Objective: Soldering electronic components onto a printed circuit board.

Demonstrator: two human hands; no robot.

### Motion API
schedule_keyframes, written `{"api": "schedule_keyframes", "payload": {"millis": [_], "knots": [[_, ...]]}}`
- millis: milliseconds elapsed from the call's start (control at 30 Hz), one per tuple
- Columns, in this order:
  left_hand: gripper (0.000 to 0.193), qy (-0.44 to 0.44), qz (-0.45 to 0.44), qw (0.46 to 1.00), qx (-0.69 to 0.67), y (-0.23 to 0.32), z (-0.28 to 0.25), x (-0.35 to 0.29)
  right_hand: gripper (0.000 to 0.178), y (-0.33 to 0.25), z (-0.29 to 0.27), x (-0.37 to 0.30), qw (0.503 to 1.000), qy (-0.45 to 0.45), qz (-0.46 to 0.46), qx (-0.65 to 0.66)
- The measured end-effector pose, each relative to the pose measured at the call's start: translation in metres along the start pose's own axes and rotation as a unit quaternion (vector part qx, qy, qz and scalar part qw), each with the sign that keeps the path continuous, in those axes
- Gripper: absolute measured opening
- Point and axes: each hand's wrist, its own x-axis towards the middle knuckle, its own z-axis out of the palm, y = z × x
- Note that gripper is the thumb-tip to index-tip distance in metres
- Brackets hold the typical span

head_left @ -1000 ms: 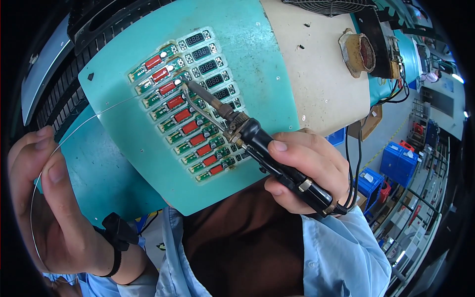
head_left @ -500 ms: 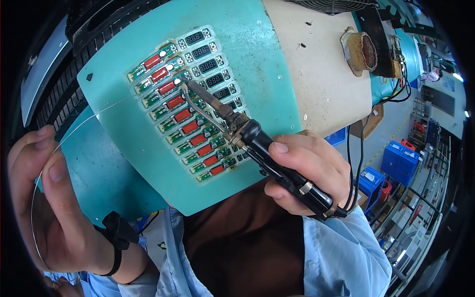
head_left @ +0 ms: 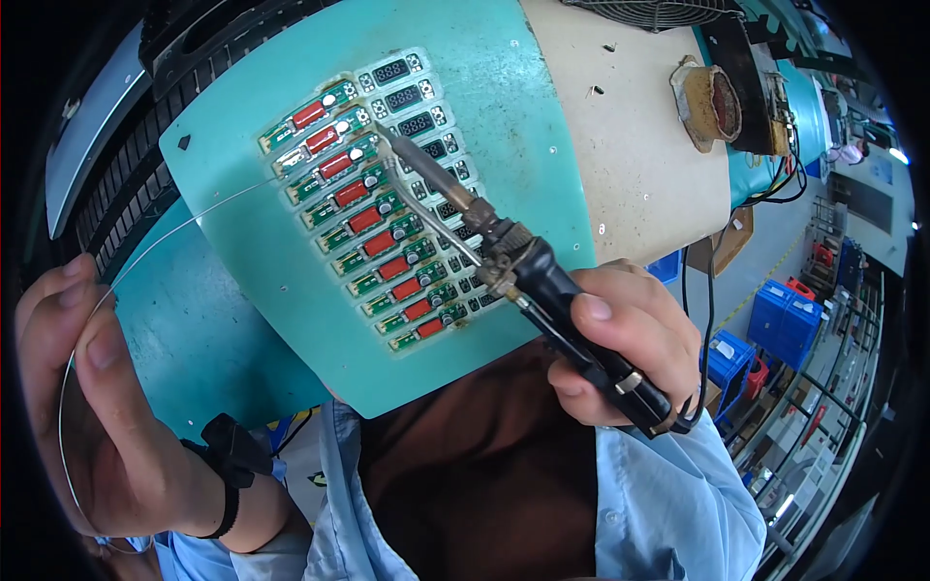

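Note:
Between the thumb and fingertips of my left hand, which is closed, runs a thin silvery solder wire. It loops down past the palm and stretches right toward the upper circuit boards. My right hand is wrapped round the black handle of a soldering iron, with a thin metal tube beside its shaft. The iron's tip is by the right end of the second board from the top; whether it touches cannot be told. Small green circuit boards with red parts sit in a slanted column on a teal plate, beside black digit displays.
On the beige surface to the right stands a crusted round holder, with dark cables beyond it. A wire fan guard is at the top edge. Blue crates and shelving lie farther right. A black slatted rack stands at left.
The iron's tip has moved up and right, from the third board to by the second board's right end. My right hand has shifted right and slightly down. My left hand stays nearly still.

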Motion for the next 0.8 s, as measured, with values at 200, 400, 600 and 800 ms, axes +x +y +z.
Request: {"api": "schedule_keyframes", "payload": {"millis": [200,400,600,800], "knots": [[0.016,-0.05,-0.002,0.998,-0.035,0.007,-0.003,0.002,0.049,-0.001,-0.002,-0.005,1.0,-0.015,-0.003,0.007],[0.019,-0.055,-0.004,0.998,-0.018,0.009,-0.001,-0.003,0.049,0.001,-0.001,-0.005,1.0,-0.019,-0.006,0.002],[0.019,-0.083,0.018,0.996,0.007,0.008,-0.005,-0.003,0.049,0.002,0.001,-0.007,1.0,-0.01,-0.005,0.006],[0.015,-0.061,0.002,0.998,-0.024,0.006,-0.005,-0.005,0.044,0.004,-0.003,-0.008,0.998,-0.05,-0.025,-0.022]]}}
